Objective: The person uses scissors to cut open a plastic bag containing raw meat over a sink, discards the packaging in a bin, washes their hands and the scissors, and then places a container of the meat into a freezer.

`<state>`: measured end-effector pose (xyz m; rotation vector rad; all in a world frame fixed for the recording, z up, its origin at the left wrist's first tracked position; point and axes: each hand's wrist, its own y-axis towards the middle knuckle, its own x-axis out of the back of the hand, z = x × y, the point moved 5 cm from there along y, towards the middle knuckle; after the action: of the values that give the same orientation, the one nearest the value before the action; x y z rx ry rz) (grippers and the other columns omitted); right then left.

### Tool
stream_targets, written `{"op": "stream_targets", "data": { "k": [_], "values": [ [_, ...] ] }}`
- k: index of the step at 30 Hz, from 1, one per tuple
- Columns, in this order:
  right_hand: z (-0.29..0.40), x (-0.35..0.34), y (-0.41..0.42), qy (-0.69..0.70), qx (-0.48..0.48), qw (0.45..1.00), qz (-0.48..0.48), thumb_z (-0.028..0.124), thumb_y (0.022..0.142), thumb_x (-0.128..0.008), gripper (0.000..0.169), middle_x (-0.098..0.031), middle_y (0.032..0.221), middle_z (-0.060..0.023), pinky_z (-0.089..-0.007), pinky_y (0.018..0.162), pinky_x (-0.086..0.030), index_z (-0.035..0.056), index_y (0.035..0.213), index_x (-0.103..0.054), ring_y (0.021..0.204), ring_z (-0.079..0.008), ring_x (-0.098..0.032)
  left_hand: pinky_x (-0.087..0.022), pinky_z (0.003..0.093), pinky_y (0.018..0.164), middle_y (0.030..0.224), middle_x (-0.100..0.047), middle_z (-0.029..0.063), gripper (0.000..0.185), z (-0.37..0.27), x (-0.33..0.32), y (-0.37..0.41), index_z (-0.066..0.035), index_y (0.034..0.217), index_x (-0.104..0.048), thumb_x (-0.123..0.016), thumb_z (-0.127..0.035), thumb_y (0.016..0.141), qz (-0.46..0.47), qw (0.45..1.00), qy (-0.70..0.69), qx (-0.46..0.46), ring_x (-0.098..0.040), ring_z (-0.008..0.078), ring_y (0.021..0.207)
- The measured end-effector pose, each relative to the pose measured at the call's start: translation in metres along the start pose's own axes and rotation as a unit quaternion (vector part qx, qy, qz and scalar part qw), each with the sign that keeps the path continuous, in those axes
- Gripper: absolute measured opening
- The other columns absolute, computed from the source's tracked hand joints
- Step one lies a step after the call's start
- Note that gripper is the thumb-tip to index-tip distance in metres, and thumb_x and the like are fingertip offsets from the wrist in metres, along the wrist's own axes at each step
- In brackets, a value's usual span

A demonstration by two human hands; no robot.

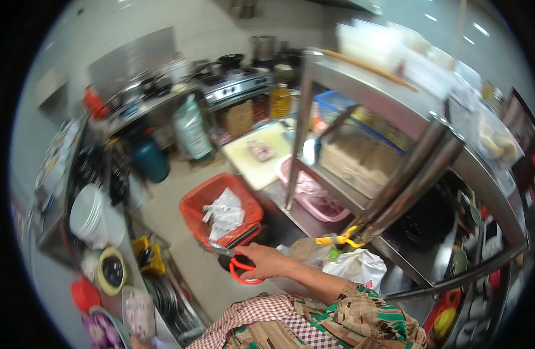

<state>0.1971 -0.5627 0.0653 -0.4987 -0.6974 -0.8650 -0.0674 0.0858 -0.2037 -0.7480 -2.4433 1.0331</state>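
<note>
My right hand (267, 261) reaches out at the lower middle, its fingers around the orange-red handles of a pair of scissors (232, 264). The blades point left, beside the near edge of a red bin (186, 196) that holds a crumpled white plastic bag (227, 211). At the bottom left, what seems to be part of my left hand (141, 342) shows blurred beside a clear bag of pale pink meat (138, 312). Whether it holds anything cannot be made out.
A cutting board (241, 159) bears a piece of meat, beside a pink basin (322, 209). A steel shelf rack (302, 131) rises at right, with white plastic bags (359, 266) below. White buckets (88, 211) and a bowl of purple onions (97, 327) stand left. A gas stove (239, 87) is behind.
</note>
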Motion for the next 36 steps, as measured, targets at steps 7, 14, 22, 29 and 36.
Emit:
{"op": "stream_targets", "data": {
  "k": [7, 14, 22, 29, 36],
  "values": [
    [-0.004, 0.103, -0.145, 0.143, 0.060, 0.984, -0.089, 0.025, 0.076, -0.065, 0.070, -0.052, 0.124, -0.0144, -0.0362, 0.096, -0.042, 0.0119, 0.139, -0.038, 0.111, -0.0285, -0.054, -0.044, 0.0613, 0.070, 0.102, -0.051, 0.0164, 0.043, -0.067, -0.188, 0.029, -0.008, 0.104, -0.049, -0.057, -0.031, 0.069, 0.067, 0.992, 0.110, 0.014, -0.051, 0.0401, 0.076],
    [0.049, 0.124, -0.349, 0.062, -0.191, 0.912, -0.359, -0.002, 0.066, -0.068, 0.063, -0.059, 0.118, -0.0138, -0.0301, 0.083, -0.048, 0.0057, 0.127, -0.054, 0.096, -0.0218, -0.061, -0.046, 0.0620, 0.069, 0.097, -0.051, 0.0154, 0.032, -0.095, -0.343, 0.033, -0.007, 0.095, -0.049, -0.055, -0.024, 0.068, 0.154, 0.969, 0.194, -0.001, -0.052, 0.0378, 0.076],
    [0.063, 0.166, -0.348, -0.188, -0.388, 0.690, -0.581, -0.003, 0.066, -0.067, 0.052, -0.060, 0.103, -0.0161, -0.0337, 0.084, -0.047, -0.0003, 0.118, -0.056, 0.095, -0.0288, -0.061, -0.047, 0.0628, 0.069, 0.091, -0.051, 0.0143, 0.020, -0.099, -0.314, 0.059, -0.007, 0.085, -0.048, -0.054, -0.015, 0.067, 0.144, 0.976, 0.162, 0.017, -0.052, 0.0353, 0.075],
    [-0.083, 0.253, -0.421, -0.172, -0.407, 0.715, -0.542, 0.008, 0.078, -0.063, 0.036, -0.065, 0.103, -0.0135, -0.0329, 0.084, -0.047, 0.0061, 0.113, -0.061, 0.096, -0.0237, -0.062, -0.049, 0.0636, 0.068, 0.086, -0.050, 0.0133, 0.011, -0.048, -0.105, 0.075, -0.006, 0.077, -0.048, -0.052, -0.007, 0.067, 0.026, 0.995, 0.041, 0.091, -0.053, 0.0331, 0.075],
    [-0.187, 0.278, -0.437, -0.169, -0.457, 0.758, -0.435, 0.010, 0.088, -0.055, 0.027, -0.062, 0.106, -0.0093, -0.0311, 0.087, -0.043, 0.0029, 0.114, -0.057, 0.094, -0.0153, -0.055, -0.050, 0.0643, 0.068, 0.081, -0.050, 0.0123, 0.008, 0.015, 0.040, 0.047, -0.006, 0.068, -0.048, -0.051, 0.001, 0.066, -0.020, 0.988, -0.059, 0.138, -0.053, 0.0308, 0.075]
  ]
}}
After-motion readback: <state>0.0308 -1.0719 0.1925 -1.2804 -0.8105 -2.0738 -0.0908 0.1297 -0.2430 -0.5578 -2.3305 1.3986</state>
